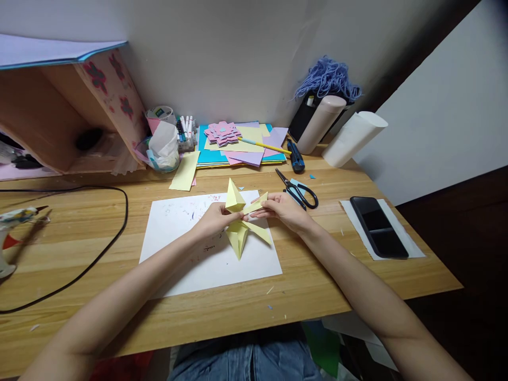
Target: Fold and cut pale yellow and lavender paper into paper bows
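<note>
Both my hands hold a folded piece of pale yellow paper with several pointed petals, a paper flower (237,241), above a marked white sheet (174,264). My left hand (217,218) is closed, pinching it near the centre and covering part of its left side. With thumb and fingers, my right hand (282,209) grips the petal that points to the upper right. One petal stands up at the top, and others point down and to the lower right. Just beyond my right hand lie black-handled scissors (299,191).
A glue gun (18,219) and its black cable (126,211) lie on the left. Behind are stacked coloured papers (202,151) with a pink paper flower (223,133), a blue utility knife (296,157) and a paper roll (353,140). A phone (379,227) lies at the right.
</note>
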